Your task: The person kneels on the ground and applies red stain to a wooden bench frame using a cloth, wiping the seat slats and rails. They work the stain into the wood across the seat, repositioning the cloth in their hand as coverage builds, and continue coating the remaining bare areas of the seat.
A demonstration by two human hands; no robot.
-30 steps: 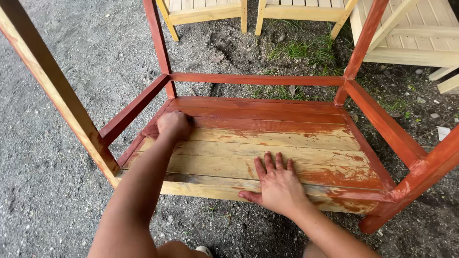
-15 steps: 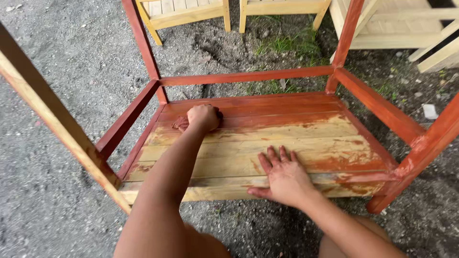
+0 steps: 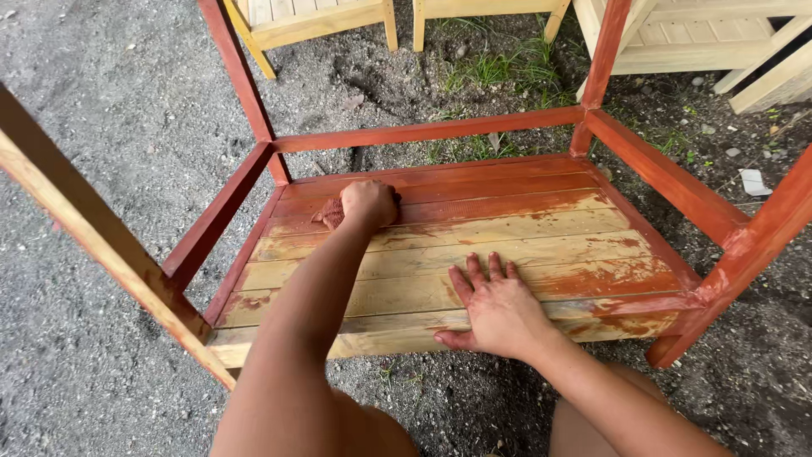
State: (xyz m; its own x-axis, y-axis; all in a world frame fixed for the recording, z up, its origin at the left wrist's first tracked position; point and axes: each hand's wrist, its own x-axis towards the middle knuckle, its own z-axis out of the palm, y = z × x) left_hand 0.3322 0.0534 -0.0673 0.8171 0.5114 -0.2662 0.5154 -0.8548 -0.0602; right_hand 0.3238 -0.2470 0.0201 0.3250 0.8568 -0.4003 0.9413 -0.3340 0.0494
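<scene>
Head view, looking down at a slatted wooden frame (image 3: 474,254) lying upside down on gravel ground (image 3: 110,152), its legs pointing up. The left hand (image 3: 369,203) is closed in a fist, fingers curled tight around a stain-soaked rag (image 3: 331,215) and pressing it to the far slats, which are already red-brown. The right hand (image 3: 495,309) lies flat on the bare near slats, fingers spread and holding nothing, its skin smeared with stain. The rails and the right legs are coated; the near left leg (image 3: 101,245) is coloured on one face only and raw on the other.

Judged risks: the stained right hand, resting on uncoated wood, could leave prints that show darker once covered. Where the wet edge meets bare timber, as at the blotchy patch (image 3: 617,275) near the right rail, uneven wiping or drying could leave lap marks. A forearm reaching across the slats may brush wet stain. Grit from the ground could be picked up by the rag and dragged into the finish. Unpainted furniture (image 3: 321,21) stands well apart beyond, beside a tuft of grass (image 3: 499,72).
</scene>
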